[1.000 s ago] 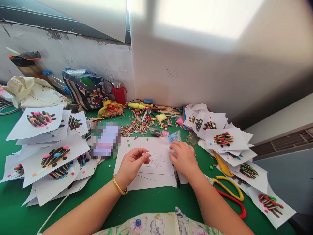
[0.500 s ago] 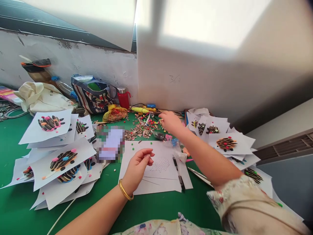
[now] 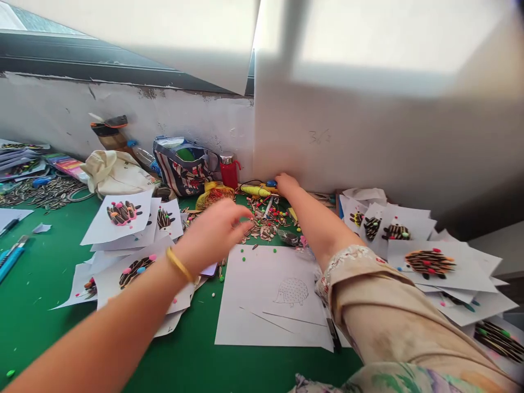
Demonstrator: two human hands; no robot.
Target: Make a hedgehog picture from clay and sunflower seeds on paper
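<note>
Gold showed at your left wrist, a bangle [image 3: 180,266]; beyond it your left hand [image 3: 213,232] hung blurred above the table, fingers bunched and pointing towards the sunflower seeds [image 3: 262,225]; whether it pinched anything I could not tell. Your right hand [image 3: 286,184] was stretched to the far edge by the wall, palm down, just beside the yellow tool [image 3: 254,190]; its fingers were curled under and hidden, so its grip could not be told either.

Nearer you, between your arms, lay the white sheet [image 3: 249,316] with the hedgehog outline [image 3: 291,292]; the outline was bare, with no seeds and no coloured beads on it; by my judgement that piece was hardly begun, with all of its covering left to do. Finished sheets, each carrying a dark seeded hedgehog with coloured dots, lay heaped to the left [image 3: 123,214] and to the right [image 3: 429,263]; a good share of the pile looked done.

Further out, a red flask [image 3: 229,172] and a striped bag [image 3: 184,170] stood against the wall on the green table [image 3: 45,284].
</note>
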